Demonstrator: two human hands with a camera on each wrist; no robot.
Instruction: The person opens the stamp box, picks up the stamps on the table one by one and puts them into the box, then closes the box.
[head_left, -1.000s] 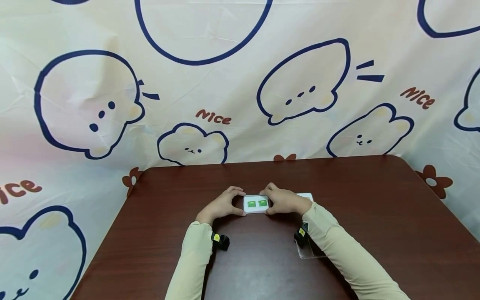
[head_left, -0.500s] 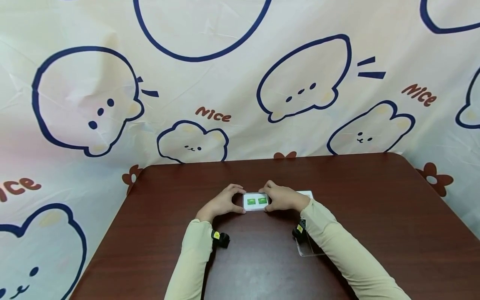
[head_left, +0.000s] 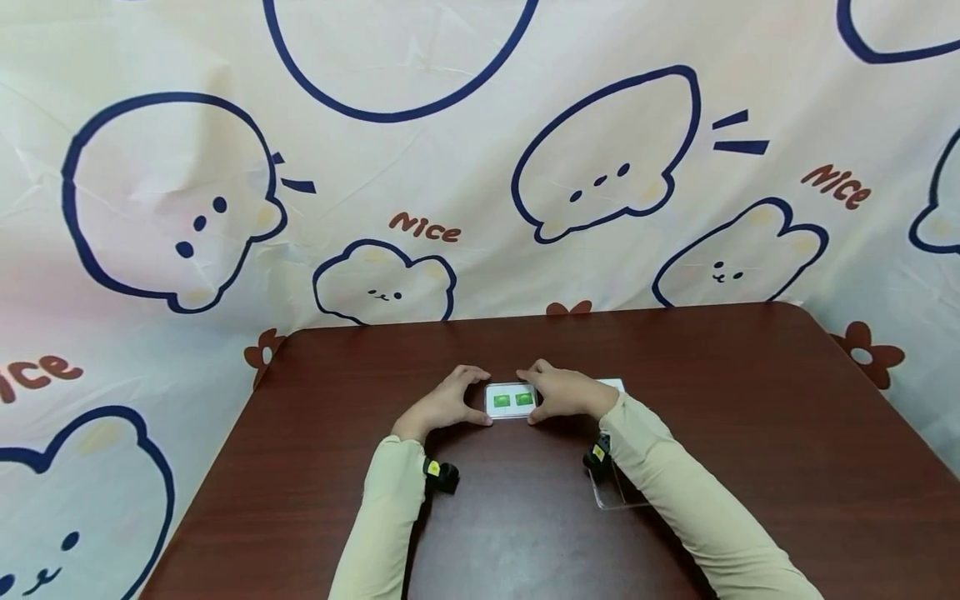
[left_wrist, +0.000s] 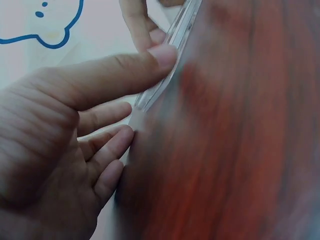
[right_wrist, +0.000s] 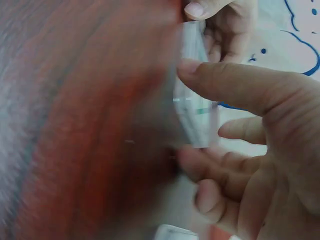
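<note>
A small clear plastic case (head_left: 512,401) with a white inside and two green rectangles lies between the hands, over the middle of the table. My left hand (head_left: 444,404) is at its left end, thumb on the near corner and forefinger close to the far corner. My right hand (head_left: 564,395) holds the right end between thumb and fingers. In the left wrist view the thumb (left_wrist: 162,57) lies against the edge of the case (left_wrist: 150,95), and the other fingers stand behind it. In the right wrist view the thumb (right_wrist: 190,70) presses the near side of the case (right_wrist: 192,107).
Under the right forearm lies a flat clear plastic piece (head_left: 621,505), partly covered. A white flat thing (head_left: 615,384) shows behind the right wrist. The brown table (head_left: 315,467) ends at a printed cloth backdrop (head_left: 480,183).
Both hands and the case stay nearly in place. The left forefinger's tip has moved slightly off the far edge of the case. The head view has shifted a little.
</note>
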